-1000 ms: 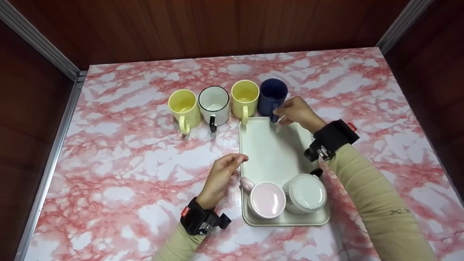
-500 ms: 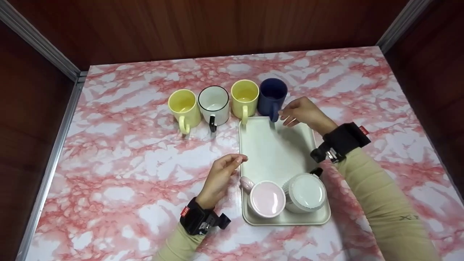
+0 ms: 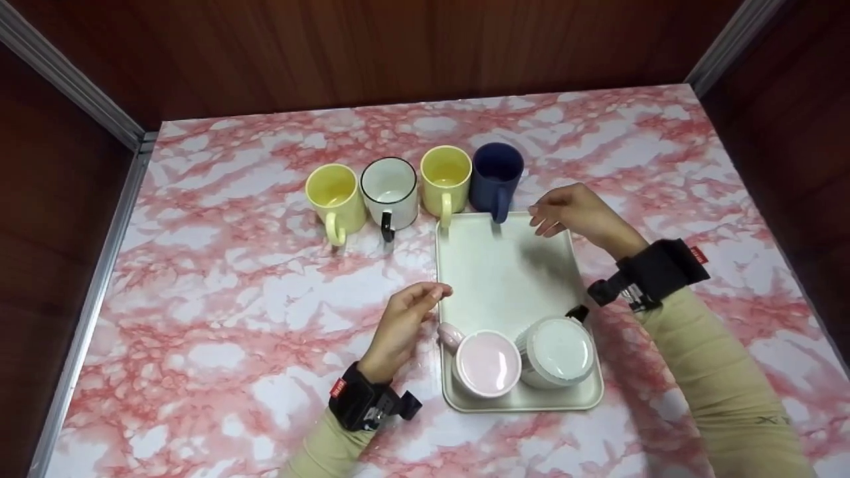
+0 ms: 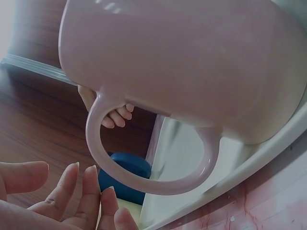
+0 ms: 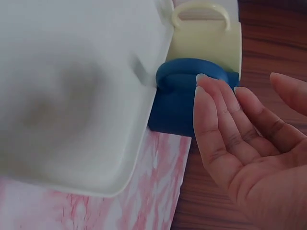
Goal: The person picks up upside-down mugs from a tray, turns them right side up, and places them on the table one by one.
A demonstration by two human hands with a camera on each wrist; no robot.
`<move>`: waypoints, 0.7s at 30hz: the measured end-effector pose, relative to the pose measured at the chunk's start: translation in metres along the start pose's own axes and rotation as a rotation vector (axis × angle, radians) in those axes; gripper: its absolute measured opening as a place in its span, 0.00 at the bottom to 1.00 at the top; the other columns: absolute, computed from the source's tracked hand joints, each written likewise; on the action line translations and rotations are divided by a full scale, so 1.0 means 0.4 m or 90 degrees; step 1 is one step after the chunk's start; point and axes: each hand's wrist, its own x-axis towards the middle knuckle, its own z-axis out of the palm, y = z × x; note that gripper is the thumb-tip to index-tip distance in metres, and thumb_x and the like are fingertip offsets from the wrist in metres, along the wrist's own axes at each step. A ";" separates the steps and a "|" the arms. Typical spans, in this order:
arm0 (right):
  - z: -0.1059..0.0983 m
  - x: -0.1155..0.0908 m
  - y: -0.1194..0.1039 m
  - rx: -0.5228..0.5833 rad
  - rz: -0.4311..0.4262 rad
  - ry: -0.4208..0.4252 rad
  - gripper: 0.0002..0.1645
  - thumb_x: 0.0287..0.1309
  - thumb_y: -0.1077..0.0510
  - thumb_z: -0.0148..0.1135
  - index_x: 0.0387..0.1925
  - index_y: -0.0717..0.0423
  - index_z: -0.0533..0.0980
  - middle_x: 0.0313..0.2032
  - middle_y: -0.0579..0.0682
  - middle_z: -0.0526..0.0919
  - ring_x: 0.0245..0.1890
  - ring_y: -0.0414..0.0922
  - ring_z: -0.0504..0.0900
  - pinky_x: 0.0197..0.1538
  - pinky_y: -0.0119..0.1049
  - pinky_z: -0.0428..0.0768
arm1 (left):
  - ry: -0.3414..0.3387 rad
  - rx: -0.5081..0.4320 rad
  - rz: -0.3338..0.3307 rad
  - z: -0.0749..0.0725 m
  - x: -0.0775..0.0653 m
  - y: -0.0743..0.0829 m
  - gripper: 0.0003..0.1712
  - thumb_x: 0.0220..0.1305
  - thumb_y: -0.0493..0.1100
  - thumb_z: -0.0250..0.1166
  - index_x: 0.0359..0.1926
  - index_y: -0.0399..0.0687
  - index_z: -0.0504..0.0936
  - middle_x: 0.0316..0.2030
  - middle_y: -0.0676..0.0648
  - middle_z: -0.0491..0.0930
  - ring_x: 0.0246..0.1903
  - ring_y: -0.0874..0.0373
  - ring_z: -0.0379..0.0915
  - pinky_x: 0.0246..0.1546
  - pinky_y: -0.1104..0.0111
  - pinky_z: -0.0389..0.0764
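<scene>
My right hand [image 3: 578, 214] hovers over the far right corner of the cream tray [image 3: 505, 265], fingers relaxed and holding nothing. Just left of it a dark blue mug [image 3: 495, 179] stands upright, its handle toward me. In the right wrist view the fingertips [image 5: 204, 98] overlap the blue mug [image 5: 172, 110], a gap showing from above. By the tray's left edge my left hand [image 3: 402, 325] stays with loose fingers, also holding nothing. Nearest to it is a pink mug [image 3: 488, 365], upside down on the tray, handle pointing left. Beside that sits an upturned white mug [image 3: 561, 352] with a black handle.
Left of the blue mug, in a row, stand a yellow mug [image 3: 446, 182], a white mug [image 3: 390, 192] with black rim and handle, and another yellow mug [image 3: 335, 199]. Dark wood panels [image 3: 425, 53] enclose the pink marbled table [image 3: 265, 318] at the back and sides.
My right hand has let go of the blue mug's handle and drawn back to the right, toward me. The left hand and the mugs have stayed in place.
</scene>
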 end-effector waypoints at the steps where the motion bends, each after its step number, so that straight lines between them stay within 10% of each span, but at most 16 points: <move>1: -0.004 -0.005 0.000 0.002 -0.006 -0.006 0.17 0.60 0.59 0.57 0.42 0.71 0.75 0.31 0.59 0.81 0.29 0.47 0.82 0.35 0.37 0.80 | 0.000 0.001 0.001 0.000 0.000 0.000 0.15 0.63 0.41 0.57 0.45 0.33 0.78 0.44 0.45 0.77 0.35 0.56 0.67 0.26 0.73 0.66; 21: -0.035 -0.121 0.020 -0.065 -0.114 -0.034 0.14 0.60 0.60 0.57 0.38 0.71 0.76 0.26 0.52 0.82 0.24 0.43 0.80 0.31 0.33 0.79 | -0.003 -0.021 0.018 0.002 0.002 -0.002 0.14 0.63 0.38 0.56 0.44 0.31 0.77 0.42 0.43 0.78 0.51 0.41 0.63 0.46 0.57 0.66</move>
